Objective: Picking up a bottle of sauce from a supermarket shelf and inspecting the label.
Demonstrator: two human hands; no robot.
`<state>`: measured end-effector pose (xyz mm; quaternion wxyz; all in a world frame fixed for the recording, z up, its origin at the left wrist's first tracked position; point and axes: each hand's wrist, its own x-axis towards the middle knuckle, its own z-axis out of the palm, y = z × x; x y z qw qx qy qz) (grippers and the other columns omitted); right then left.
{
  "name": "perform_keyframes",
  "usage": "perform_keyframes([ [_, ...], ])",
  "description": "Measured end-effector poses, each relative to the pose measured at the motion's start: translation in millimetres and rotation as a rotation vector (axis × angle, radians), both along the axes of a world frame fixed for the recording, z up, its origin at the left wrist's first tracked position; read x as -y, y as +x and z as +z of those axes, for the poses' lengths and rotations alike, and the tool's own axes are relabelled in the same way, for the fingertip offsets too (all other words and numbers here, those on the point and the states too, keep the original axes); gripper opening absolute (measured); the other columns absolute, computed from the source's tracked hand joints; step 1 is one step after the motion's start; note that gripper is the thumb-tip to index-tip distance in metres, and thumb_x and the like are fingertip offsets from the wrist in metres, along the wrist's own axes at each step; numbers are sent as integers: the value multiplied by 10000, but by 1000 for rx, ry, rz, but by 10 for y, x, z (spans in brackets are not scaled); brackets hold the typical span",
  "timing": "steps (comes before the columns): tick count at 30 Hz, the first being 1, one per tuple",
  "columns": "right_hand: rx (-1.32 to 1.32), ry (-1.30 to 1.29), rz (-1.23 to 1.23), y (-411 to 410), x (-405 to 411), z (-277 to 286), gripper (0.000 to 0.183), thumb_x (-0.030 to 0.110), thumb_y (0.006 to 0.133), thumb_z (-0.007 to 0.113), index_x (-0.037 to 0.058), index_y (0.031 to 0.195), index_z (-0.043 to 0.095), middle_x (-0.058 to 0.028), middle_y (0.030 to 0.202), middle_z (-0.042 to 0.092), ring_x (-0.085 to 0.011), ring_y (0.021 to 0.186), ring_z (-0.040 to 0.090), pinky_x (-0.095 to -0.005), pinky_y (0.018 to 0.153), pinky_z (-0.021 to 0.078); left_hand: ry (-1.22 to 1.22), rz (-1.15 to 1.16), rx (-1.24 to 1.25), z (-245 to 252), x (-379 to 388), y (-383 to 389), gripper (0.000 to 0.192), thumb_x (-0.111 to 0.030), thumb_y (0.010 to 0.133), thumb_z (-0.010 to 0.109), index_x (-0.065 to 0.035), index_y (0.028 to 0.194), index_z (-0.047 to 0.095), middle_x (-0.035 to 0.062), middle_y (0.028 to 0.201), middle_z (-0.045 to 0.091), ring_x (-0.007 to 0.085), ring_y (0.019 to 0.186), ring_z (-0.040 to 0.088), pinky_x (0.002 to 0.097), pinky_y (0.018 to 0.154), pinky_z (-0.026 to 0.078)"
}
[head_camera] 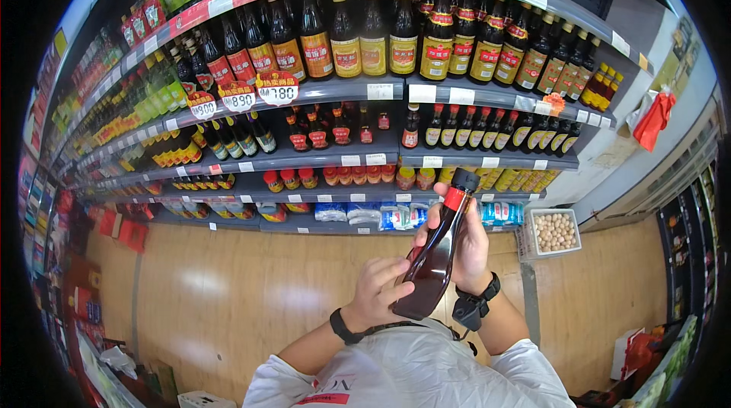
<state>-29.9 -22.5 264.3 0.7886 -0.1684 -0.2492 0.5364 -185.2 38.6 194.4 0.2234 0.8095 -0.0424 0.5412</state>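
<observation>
A dark glass sauce bottle (432, 262) with a black cap and a red neck band is tilted in front of my chest, its cap towards the shelves. My right hand (469, 242) grips it around the upper body and neck. Low on the bottle, my left hand (380, 285) holds its side near the base, fingers spread over the glass. The side facing me shows plain dark glass; any label is turned away or covered. Beyond the bottle stands a grey store shelf (342, 91) with rows of dark bottles (374, 36).
Small red-capped bottles (460, 128) line the middle shelf, with red-lidded jars (290, 179) below. Plastic bags (402, 218) lie on the bottom shelf. A white basket of eggs (553, 231) sits on the wooden floor (228, 294) at right. Red boxes (123, 229) stand at left.
</observation>
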Motion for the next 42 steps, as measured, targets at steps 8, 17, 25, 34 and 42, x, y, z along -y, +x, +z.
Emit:
perform_keyframes([
  [8, 6, 66, 22, -1, 12, -20, 563, 493, 974, 198, 77, 1326, 338, -102, 868, 521, -263, 773, 612, -400, 665, 547, 83, 25, -27, 8, -5, -24, 636, -374, 661, 774, -179, 1195, 489, 110, 1230, 485, 315, 1038, 539, 427, 770, 437],
  [17, 88, 47, -62, 44, 11, -4, 520, 458, 974, 295, 48, 1286, 368, -159, 977, 570, -297, 878, 624, -406, 763, 531, -26, 95, 17, -1, -25, 42, 925, -352, 568, 873, -113, 1308, 372, 161, 1223, 491, 304, 983, 560, 394, 748, 436],
  [25, 341, -28, -111, 96, 7, 168, 461, 346, 934, 500, 31, 1260, 415, -139, 1000, 593, -248, 947, 604, -376, 843, 487, -430, -35, -176, -327, 10, -38, 1078, -305, 539, 897, -31, 1377, 276, 200, 1226, 495, 314, 1070, 531, 399, 893, 423],
  [34, 531, -156, -54, 268, 20, 315, 525, 339, 916, 526, 7, 1305, 411, -130, 1063, 613, -195, 995, 593, -324, 888, 441, -970, -608, -173, -100, 4, -84, 1249, -341, 578, 870, 1, 1429, 23, 221, 1394, 296, 311, 1285, 359, 423, 1057, 301],
  [42, 619, -175, -274, 196, -82, 294, 240, 116, 871, 629, 28, 1061, 510, -10, 913, 605, -53, 817, 548, -213, 743, 442, -777, -677, -246, -278, -49, 34, 1189, -453, 678, 784, -76, 1434, -52, 216, 1432, 220, 317, 1301, 337, 454, 1056, 290],
])
